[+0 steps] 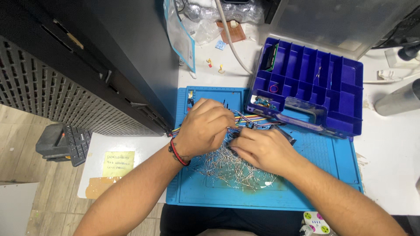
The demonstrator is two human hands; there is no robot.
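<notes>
Mat [323,175]: a blue work mat is laid on the white desk [393,166] and taken as landmark.
Pins [232,168]: a loose heap of thin metal pins is spread at the mat's middle.
Wires [251,119]: a coloured ribbon of wires is run across the mat's upper part.
Left hand [203,126]: it is curled over the wires above the pins; whether anything is pinched cannot be told.
Right hand [262,148]: its fingertips are closed on the wires beside the left hand.
Box [315,87]: a purple compartment box is set on the mat's upper right corner.
Note [118,162]: a yellow note is stuck left of the mat.
</notes>
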